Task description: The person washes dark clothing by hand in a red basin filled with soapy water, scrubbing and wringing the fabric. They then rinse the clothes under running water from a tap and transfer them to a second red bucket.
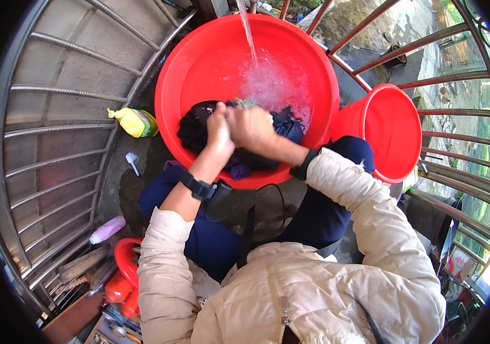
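A wide red plastic basin (210,47) stands before me, with dark wet clothes (195,124) heaped at its near side. My left hand (220,131) and my right hand (253,129) are together over the heap, both blurred. A small greenish-brown item (244,103) shows at the far side of my right fist, which is closed around it; I cannot tell what it is. My left fingers are curled against the right hand, and what they grip is hidden. A stream of water (248,36) falls into the basin beyond my hands and splashes up.
A red bucket (393,133) leans tilted at the basin's right. To the left are a yellow bottle (135,122), a white scoop (132,162) and a pink bottle (108,229). Metal railings (68,91) enclose both sides. A black cord (282,202) lies between my knees.
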A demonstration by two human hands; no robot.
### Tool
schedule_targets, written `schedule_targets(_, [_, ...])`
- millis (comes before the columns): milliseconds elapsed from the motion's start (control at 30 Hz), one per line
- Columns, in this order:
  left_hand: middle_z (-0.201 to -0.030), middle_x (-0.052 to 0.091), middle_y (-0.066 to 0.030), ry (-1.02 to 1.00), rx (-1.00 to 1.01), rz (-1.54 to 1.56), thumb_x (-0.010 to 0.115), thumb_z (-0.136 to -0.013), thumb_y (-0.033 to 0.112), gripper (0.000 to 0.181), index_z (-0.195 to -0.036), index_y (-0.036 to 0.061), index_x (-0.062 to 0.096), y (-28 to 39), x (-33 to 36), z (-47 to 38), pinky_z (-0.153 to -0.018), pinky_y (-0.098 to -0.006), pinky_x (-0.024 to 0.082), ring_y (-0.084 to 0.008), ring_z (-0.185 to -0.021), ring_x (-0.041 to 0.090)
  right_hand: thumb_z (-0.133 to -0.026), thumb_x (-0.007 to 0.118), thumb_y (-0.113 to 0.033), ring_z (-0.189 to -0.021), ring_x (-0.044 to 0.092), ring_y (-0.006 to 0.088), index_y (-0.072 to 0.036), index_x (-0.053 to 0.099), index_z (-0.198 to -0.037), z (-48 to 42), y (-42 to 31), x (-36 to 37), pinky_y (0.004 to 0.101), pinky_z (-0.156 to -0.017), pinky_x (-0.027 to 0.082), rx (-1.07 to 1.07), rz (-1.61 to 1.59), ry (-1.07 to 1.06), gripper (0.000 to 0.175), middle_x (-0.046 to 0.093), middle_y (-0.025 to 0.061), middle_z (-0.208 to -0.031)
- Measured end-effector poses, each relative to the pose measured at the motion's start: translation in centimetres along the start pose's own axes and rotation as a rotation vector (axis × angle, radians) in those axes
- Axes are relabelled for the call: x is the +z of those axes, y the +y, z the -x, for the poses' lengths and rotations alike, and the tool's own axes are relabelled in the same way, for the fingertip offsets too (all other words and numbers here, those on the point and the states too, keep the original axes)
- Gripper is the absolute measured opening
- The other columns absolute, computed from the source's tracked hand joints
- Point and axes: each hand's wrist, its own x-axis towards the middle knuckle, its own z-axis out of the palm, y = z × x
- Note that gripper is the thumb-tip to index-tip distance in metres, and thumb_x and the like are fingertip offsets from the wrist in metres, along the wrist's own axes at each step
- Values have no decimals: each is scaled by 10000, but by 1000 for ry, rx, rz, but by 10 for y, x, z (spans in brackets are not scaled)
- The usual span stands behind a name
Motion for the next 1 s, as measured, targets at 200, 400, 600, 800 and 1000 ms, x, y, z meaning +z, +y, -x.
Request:
schedule_targets(200, [-859,622,-31,-182,42,-66,487,-987,375,343,-942,65,626,-29,-8,-21,-688,-313,489,-140,-766,593,-903,532,-299,-537,628,383,-44,600,-635,1,11,4,468,-496,507,191,-218,121,376,590,219,-569])
schedule_targets(400, [-856,614,-47,-151,-157,-5,464,-1000,337,330,-966,47,617,-17,1,-12,-675,-307,499,-149,-768,608,-907,505,-260,-522,621,381,-60,612,-656,-1,12,2,463,-484,505,170,-83,64,338,598,211,-568])
schedule_targets(600, [-733,562,-8,-132,79,-41,469,-994,353,331,-812,95,566,-12,-4,-9,-637,-314,477,-156,-676,572,-925,504,-317,-564,612,413,-36,591,-763,1,4,-8,500,-542,499,135,-293,3,336,612,222,-634])
schedule_targets(800, [-978,631,-62,-224,-218,62,460,-1003,343,339,-1043,35,598,-16,-16,-27,-787,-318,504,-174,-895,615,-903,533,-290,-569,618,402,-37,602,-763,1,9,-1,475,-509,502,204,-148,134,297,617,203,-632])
schedule_targets(1000, [-751,528,8,-215,63,-4,471,-992,324,302,-767,124,498,-19,-18,-24,-602,-329,458,-128,-664,526,-892,540,-253,-549,632,363,-53,587,-772,1,8,3,476,-491,496,100,-231,16,238,615,164,-607])
